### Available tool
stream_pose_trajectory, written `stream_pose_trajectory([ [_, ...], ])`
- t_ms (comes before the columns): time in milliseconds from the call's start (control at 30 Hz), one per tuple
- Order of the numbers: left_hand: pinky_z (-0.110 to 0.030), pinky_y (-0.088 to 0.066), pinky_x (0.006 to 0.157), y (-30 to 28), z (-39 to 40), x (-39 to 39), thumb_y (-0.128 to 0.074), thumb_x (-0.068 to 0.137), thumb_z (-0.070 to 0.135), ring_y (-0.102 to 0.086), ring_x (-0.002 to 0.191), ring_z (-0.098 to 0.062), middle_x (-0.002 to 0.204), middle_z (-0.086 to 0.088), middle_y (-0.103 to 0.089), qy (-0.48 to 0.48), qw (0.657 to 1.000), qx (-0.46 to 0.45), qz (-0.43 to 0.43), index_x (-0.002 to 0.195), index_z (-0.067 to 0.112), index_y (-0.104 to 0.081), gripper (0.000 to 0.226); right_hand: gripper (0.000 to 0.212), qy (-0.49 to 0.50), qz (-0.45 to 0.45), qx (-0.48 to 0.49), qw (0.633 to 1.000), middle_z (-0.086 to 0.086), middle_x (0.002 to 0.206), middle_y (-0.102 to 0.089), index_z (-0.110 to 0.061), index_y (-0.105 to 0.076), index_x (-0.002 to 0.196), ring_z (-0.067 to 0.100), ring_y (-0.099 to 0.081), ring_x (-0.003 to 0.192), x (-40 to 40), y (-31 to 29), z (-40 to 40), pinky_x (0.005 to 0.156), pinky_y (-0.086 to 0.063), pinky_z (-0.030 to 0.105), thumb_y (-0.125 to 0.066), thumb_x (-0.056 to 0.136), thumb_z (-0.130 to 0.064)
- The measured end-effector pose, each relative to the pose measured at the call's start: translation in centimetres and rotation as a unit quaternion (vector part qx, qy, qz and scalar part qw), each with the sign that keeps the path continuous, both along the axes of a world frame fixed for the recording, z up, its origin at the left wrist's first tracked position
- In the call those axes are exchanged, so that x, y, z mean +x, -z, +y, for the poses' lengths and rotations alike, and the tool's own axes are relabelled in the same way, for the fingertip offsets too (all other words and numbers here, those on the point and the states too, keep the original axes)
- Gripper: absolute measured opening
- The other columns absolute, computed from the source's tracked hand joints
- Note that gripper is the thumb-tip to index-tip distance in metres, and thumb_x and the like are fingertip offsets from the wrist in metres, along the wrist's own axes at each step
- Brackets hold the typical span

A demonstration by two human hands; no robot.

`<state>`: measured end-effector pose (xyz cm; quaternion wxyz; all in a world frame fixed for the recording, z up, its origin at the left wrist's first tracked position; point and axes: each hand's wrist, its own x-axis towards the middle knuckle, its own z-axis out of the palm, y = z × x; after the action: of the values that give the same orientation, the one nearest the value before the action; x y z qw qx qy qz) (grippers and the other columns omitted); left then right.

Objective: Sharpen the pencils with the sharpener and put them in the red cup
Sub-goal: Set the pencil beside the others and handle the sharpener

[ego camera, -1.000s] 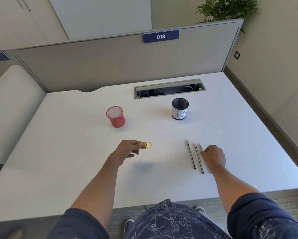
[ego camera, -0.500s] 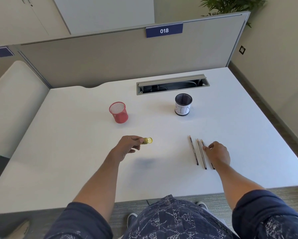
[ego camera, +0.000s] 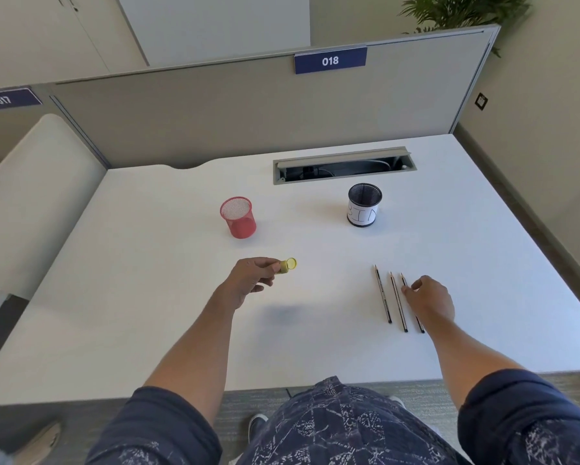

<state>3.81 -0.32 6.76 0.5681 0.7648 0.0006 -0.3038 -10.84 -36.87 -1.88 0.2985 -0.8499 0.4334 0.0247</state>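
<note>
My left hand is hovering above the white desk, fingers pinched closed around the small yellow sharpener, which is sticking out to the right of my fingertips with its round end facing up and right. A blurry shadow is sitting on the desk below it, so the hand and sharpener are clear of the surface.

My right hand is reaching down onto the row of three pencils lying side by side on the desk, tips pointing away from me. The fingers are curled loosely, fingertips touching the rightmost pencil near its upper half; the hand is covering most of that pencil's middle. Can't tell if I'm actually gripping it yet or just touching it. The left and middle pencils are lying free, just beside my fingers.

The red cup, mesh, is standing upright farther back on the desk, beyond my left hand and well apart from the pencils. A black mesh cup with a white paper label is standing upright to its right, beyond the pencils. Behind that, a cable slot is sitting open in the desk.
</note>
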Motion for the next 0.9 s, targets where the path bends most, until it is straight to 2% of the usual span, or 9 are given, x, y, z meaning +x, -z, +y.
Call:
stream_pose_trajectory([
  [133,-0.031,-0.043,0.077,-0.1,0.0,0.0,-0.076,0.088,0.028,-0.062,0.075,-0.015,0.080,0.005,-0.068,0.000,1.000,-0.002,-0.002,0.098,0.026,-0.081,0.012,0.019,0.002,-0.050,-0.023,0.998,0.003,0.115,-0.065,-0.020,-0.063,0.106,0.028,-0.062,0.103,0.8,-0.4,0.9,0.078,-0.047,0.036,-0.061,0.096,-0.036],
  [333,-0.031,-0.042,0.078,0.0,-0.7,-0.1,-0.075,0.089,0.026,-0.061,0.076,-0.016,0.085,0.001,-0.067,0.006,1.000,-0.005,0.003,0.107,0.018,-0.079,0.020,0.009,-0.094,-0.163,0.034,0.982,-0.005,0.093,-0.070,-0.021,-0.072,0.097,0.019,-0.066,0.089,3.5,-2.6,4.0,0.077,-0.052,0.033,-0.067,0.094,-0.029],
  [400,-0.031,-0.042,0.077,0.1,-1.1,-0.2,-0.075,0.089,0.025,-0.061,0.076,-0.016,0.083,0.002,-0.066,0.010,1.000,-0.010,0.003,0.105,0.019,-0.079,0.018,0.012,-0.142,-0.173,0.076,0.972,-0.005,0.090,-0.074,-0.021,-0.075,0.097,0.015,-0.069,0.082,4.6,-3.4,5.5,0.078,-0.055,0.031,-0.070,0.093,-0.030],
  [500,-0.031,-0.042,0.077,0.0,-1.6,-0.4,-0.075,0.089,0.025,-0.061,0.076,-0.016,0.082,0.003,-0.067,0.016,1.000,-0.015,0.003,0.103,0.021,-0.080,0.015,0.017,-0.219,-0.172,0.193,0.941,-0.006,0.092,-0.077,-0.023,-0.076,0.108,0.007,-0.072,0.071,6.0,-5.0,8.3,0.066,-0.051,0.018,-0.070,0.095,-0.031],
  [600,-0.031,-0.043,0.078,0.0,-2.1,-0.4,-0.075,0.089,0.026,-0.062,0.076,-0.016,0.081,0.004,-0.068,0.016,1.000,-0.019,0.002,0.103,0.021,-0.080,0.016,0.024,-0.276,-0.174,0.271,0.905,-0.006,0.100,-0.078,-0.021,-0.073,0.120,0.012,-0.074,0.081,7.2,-6.4,11.0,0.068,-0.052,0.022,-0.064,0.099,-0.030],
  [667,-0.031,-0.044,0.078,0.0,-2.3,-0.5,-0.074,0.089,0.026,-0.063,0.076,-0.016,0.080,0.003,-0.068,0.013,1.000,-0.022,-0.001,0.105,0.018,-0.079,0.018,0.023,-0.297,-0.186,0.297,0.888,-0.004,0.102,-0.078,-0.020,-0.075,0.118,0.016,-0.075,0.086,7.9,-6.9,12.1,0.068,-0.053,0.025,-0.062,0.102,-0.028],
  [767,-0.031,-0.044,0.075,-0.1,-2.3,-0.5,-0.071,0.092,0.028,-0.062,0.073,-0.016,0.076,0.002,-0.066,0.004,0.999,-0.037,0.003,0.105,0.017,-0.079,0.018,0.020,-0.290,-0.213,0.325,0.875,0.007,0.098,-0.078,-0.014,-0.077,0.112,0.016,-0.073,0.081,8.5,-7.4,12.8,0.067,-0.053,0.023,-0.061,0.102,-0.021],
  [900,-0.030,-0.042,0.067,-0.1,-2.1,-0.5,-0.068,0.094,0.031,-0.056,0.066,-0.017,0.075,-0.003,-0.063,0.007,0.996,-0.079,0.027,0.097,0.015,-0.076,0.019,0.015,-0.273,-0.224,0.316,0.881,0.014,0.088,-0.077,-0.005,-0.077,0.103,0.015,-0.073,0.075,9.1,-7.6,12.7,0.066,-0.055,0.024,-0.063,0.097,-0.007],
])
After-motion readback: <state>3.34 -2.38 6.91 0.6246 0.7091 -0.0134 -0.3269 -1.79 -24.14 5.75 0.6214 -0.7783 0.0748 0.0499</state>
